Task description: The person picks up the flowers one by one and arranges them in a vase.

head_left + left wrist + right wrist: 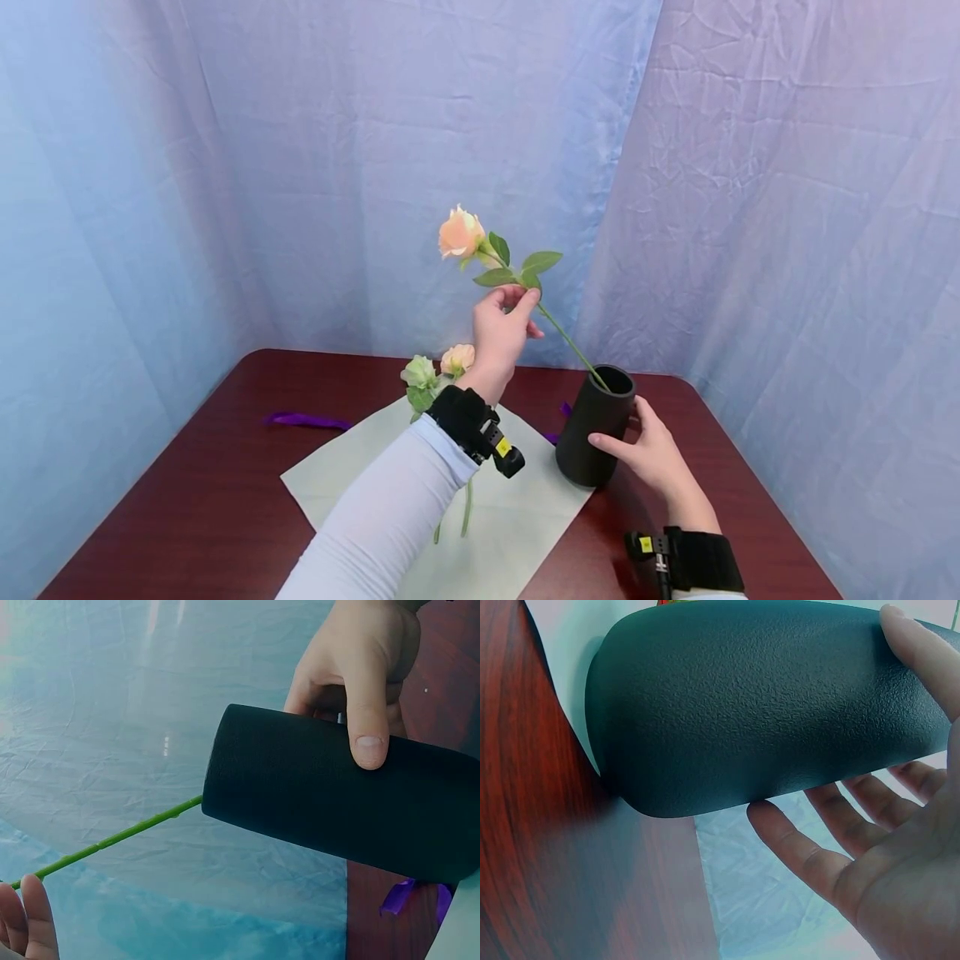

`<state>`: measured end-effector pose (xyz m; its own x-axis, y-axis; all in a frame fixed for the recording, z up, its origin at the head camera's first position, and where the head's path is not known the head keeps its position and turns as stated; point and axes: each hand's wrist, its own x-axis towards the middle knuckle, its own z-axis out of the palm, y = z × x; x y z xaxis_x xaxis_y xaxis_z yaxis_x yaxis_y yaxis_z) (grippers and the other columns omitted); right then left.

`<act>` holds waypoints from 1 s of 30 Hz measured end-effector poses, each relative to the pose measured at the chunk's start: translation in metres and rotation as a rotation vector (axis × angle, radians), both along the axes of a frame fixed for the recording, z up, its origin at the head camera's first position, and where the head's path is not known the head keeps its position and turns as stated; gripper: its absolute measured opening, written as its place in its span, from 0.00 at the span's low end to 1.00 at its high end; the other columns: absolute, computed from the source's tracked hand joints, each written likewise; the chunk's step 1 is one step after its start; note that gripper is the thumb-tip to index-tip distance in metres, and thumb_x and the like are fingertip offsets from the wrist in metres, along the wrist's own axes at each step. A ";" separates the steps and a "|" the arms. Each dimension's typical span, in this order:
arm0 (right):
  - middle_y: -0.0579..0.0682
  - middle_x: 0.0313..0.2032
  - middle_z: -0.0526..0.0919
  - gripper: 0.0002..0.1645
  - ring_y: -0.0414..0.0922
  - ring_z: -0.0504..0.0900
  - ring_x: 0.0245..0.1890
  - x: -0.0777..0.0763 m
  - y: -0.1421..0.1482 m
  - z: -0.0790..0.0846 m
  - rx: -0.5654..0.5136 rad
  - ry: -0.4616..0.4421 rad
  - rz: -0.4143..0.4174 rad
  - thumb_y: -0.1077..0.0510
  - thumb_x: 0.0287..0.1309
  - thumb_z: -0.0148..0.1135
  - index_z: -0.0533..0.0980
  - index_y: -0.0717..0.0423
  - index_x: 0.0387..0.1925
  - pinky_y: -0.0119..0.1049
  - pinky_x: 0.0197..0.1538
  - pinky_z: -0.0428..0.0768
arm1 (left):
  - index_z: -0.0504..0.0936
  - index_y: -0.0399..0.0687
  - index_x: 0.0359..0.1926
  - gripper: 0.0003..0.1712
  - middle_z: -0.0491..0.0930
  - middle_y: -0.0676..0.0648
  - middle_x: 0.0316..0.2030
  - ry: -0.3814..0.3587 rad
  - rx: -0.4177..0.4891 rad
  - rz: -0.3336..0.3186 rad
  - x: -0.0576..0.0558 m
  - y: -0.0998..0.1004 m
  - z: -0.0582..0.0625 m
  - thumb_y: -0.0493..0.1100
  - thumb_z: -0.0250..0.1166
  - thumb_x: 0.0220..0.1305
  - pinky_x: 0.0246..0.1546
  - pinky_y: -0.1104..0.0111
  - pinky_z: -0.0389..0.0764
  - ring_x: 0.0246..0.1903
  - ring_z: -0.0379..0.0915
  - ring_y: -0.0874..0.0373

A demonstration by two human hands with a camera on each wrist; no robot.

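My left hand (499,332) pinches the green stem of a peach rose (459,235) just below its leaves. The bloom points up and to the left, while the lower stem (139,827) slants down into the mouth of a black vase (587,437); its end is hidden inside. On the vase's right side is my right hand (662,460), gripping the wall with the thumb in front and the fingers round the back. The right wrist view shows the vase's textured side (742,705) between thumb and fingertips. The vase leans a little to the right at its top.
A pale wrapping sheet (525,517) lies on the dark red table (187,475), partly under the vase. On it are a green flower (420,372) and another peach flower (457,359), partly hidden by my left arm. Purple ribbon (307,420) shows at the sheet's left. Curtains (480,125) surround the table.
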<state>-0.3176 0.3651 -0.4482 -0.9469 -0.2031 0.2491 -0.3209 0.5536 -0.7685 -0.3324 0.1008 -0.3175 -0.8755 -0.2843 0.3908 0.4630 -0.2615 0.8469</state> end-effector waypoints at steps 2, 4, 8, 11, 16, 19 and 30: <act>0.60 0.65 0.71 0.55 0.61 0.75 0.62 0.001 0.000 0.001 -0.007 -0.002 0.004 0.40 0.54 0.77 0.57 0.50 0.75 0.58 0.55 0.79 | 0.82 0.43 0.39 0.09 0.78 0.47 0.32 0.000 -0.001 -0.007 0.000 0.000 0.000 0.43 0.71 0.67 0.27 0.59 0.85 0.16 0.74 0.56; 0.60 0.65 0.71 0.55 0.61 0.75 0.62 0.001 0.000 0.002 -0.009 -0.003 0.006 0.40 0.55 0.77 0.57 0.50 0.75 0.58 0.55 0.79 | 0.81 0.43 0.39 0.08 0.79 0.47 0.33 -0.003 0.000 -0.022 0.000 -0.001 0.001 0.42 0.71 0.67 0.28 0.57 0.86 0.17 0.75 0.56; 0.60 0.64 0.71 0.55 0.61 0.75 0.62 0.001 0.001 0.002 -0.003 0.000 0.006 0.40 0.54 0.77 0.57 0.50 0.75 0.58 0.55 0.79 | 0.81 0.43 0.38 0.06 0.80 0.47 0.33 -0.001 0.016 -0.043 0.000 -0.002 0.000 0.40 0.70 0.68 0.29 0.55 0.86 0.17 0.76 0.56; 0.59 0.64 0.71 0.55 0.60 0.75 0.62 0.001 0.001 0.001 0.002 -0.001 0.002 0.39 0.54 0.77 0.58 0.49 0.75 0.58 0.55 0.80 | 0.81 0.43 0.37 0.06 0.81 0.47 0.32 -0.005 0.020 -0.034 0.000 -0.001 0.000 0.39 0.71 0.67 0.26 0.58 0.85 0.17 0.75 0.57; 0.60 0.65 0.71 0.55 0.61 0.74 0.63 0.004 0.000 0.003 -0.006 -0.009 0.008 0.40 0.55 0.77 0.57 0.50 0.75 0.58 0.55 0.80 | 0.82 0.45 0.37 0.07 0.81 0.47 0.30 -0.006 -0.004 -0.002 0.000 0.000 0.003 0.40 0.72 0.66 0.23 0.63 0.82 0.16 0.71 0.58; 0.60 0.65 0.70 0.55 0.61 0.74 0.63 0.005 0.000 0.005 -0.014 -0.009 0.012 0.41 0.55 0.77 0.56 0.50 0.76 0.57 0.56 0.80 | 0.82 0.46 0.37 0.07 0.81 0.49 0.30 0.004 -0.033 0.026 -0.001 0.000 0.006 0.42 0.72 0.66 0.22 0.65 0.79 0.16 0.70 0.58; 0.60 0.66 0.70 0.55 0.61 0.73 0.64 0.005 0.000 0.005 -0.010 -0.007 0.012 0.41 0.56 0.76 0.56 0.50 0.76 0.58 0.56 0.79 | 0.83 0.44 0.36 0.08 0.80 0.51 0.28 -0.010 -0.119 0.094 -0.005 0.006 0.006 0.43 0.73 0.65 0.21 0.69 0.74 0.18 0.70 0.59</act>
<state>-0.3123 0.3655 -0.4429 -0.9463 -0.2117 0.2445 -0.3218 0.5421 -0.7763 -0.3375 0.1067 -0.3114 -0.8510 -0.3173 0.4185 0.4724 -0.1144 0.8739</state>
